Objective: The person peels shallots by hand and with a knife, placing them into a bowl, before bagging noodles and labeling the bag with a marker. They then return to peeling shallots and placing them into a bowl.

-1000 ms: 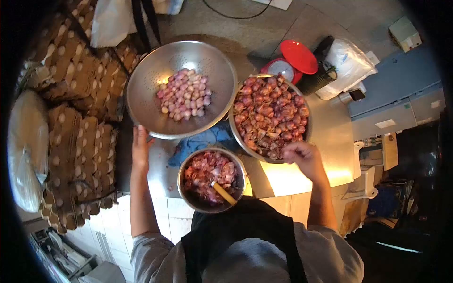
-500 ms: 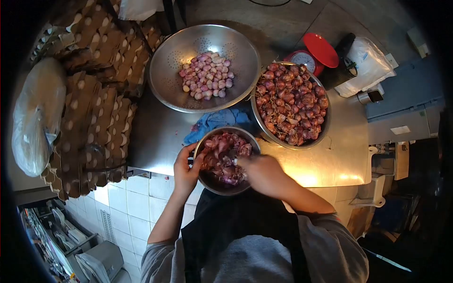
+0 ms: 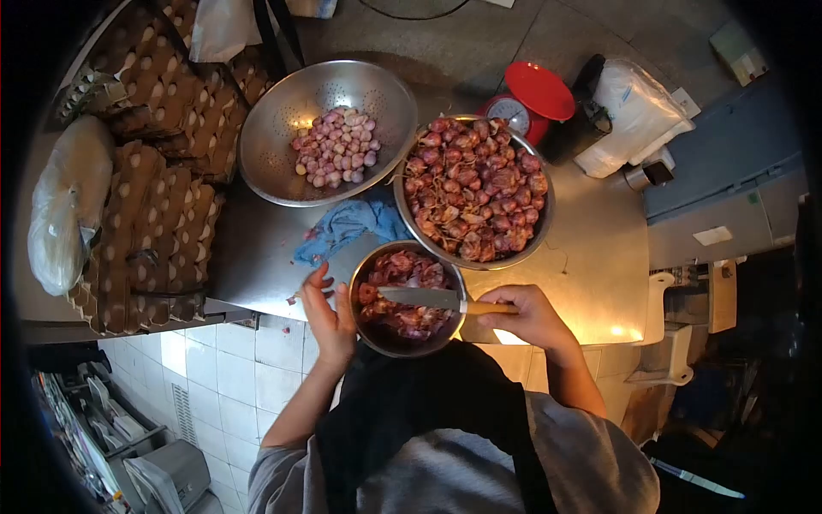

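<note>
My right hand point(image 3: 537, 320) grips a knife point(image 3: 428, 297) by its light wooden handle. The broad blade lies across a metal bowl point(image 3: 399, 347), over the reddish shallot skins point(image 3: 407, 269) in it. At the bowl's left side, my left hand point(image 3: 330, 321) is open with fingers apart and nothing in it. Behind to the right, a larger metal bowl point(image 3: 550, 201) is heaped with unpeeled shallots point(image 3: 479, 184). Peeled shallots point(image 3: 337, 150) fill the middle of a metal colander point(image 3: 264, 163) at the back left. A crumpled blue cloth point(image 3: 349, 224) lies between colander and skin bowl.
Egg trays point(image 3: 154, 231) are stacked at the left, with a filled plastic bag point(image 3: 73, 201) beside them. A red scale point(image 3: 538, 92) and a white plastic package point(image 3: 638, 111) stand behind the large bowl. The steel table point(image 3: 591, 274) ends just before my body.
My right hand has come out of the skin bowl to the right, and the knife now shows plainly in it. My left hand has let go of the bowl's rim and spread its fingers.
</note>
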The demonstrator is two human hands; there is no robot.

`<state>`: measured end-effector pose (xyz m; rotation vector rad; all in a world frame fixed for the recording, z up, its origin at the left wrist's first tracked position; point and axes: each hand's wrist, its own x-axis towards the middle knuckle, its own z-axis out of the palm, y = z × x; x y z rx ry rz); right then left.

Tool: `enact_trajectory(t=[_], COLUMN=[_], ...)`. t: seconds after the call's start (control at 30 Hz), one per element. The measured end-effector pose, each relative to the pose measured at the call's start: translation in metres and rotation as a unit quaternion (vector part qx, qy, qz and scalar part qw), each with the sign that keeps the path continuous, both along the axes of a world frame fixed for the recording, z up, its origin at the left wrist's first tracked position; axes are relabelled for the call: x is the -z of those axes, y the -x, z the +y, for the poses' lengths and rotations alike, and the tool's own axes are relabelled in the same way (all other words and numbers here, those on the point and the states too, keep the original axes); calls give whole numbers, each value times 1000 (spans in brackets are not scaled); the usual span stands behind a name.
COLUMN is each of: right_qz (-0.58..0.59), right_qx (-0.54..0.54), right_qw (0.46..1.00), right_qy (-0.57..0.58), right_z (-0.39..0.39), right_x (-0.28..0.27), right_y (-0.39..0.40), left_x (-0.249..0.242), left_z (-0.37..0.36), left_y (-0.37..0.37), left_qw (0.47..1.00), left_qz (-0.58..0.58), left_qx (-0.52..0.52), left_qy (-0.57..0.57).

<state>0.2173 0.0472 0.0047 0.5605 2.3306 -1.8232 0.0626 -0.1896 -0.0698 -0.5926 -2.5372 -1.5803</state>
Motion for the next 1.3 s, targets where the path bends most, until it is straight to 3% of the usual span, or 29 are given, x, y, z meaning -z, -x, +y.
enact_trajectory(t=[0.07,0.17,0.2,0.3,0.37,0.43,0.5,0.63,0.77,0.87,0.97,1.1,1.2,1.3], right_qz=[14,47,74,12,52,74,68,108,149,161,187,216,233,230], right_qx=[54,41,-9,-25,-11,35,31,59,160,132,134,175,171,178], right_qw=[981,948,954,970,960,951,952,943,899,929,938,919,930,932], right_qy=[184,313,290,241,274,297,297,309,380,306,259,280,226,216], right_z=[7,8,7,8,7,9,19,25,17,24,26,16,15,19], right_x=[3,31,35,26,31,28,31,38,36,42,40,35,33,41], right_y=[-17,-33,-32,-34,-40,-42,-48,-47,-39,-38,-38,-38,-44,-49], left_x=[-22,-46,-51,-57,-48,-26,-25,-26,-29,-44,-34,-21,-22,-29], left_z=[14,49,66,121,155,184,209,226,210,200,208,219,215,193], left_y=[15,29,33,44,57,66,70,59,62,55,53,58,58,55], left_qw=[997,990,985,971,958,948,902,883,890,896,922,878,901,950], left_qz=[72,101,119,115,128,120,100,119,112,118,208,219,200,3], left_qx=[28,96,123,212,246,214,199,145,199,200,206,303,305,311], left_qy=[-1,-8,-14,3,78,205,371,430,394,379,255,300,235,16])
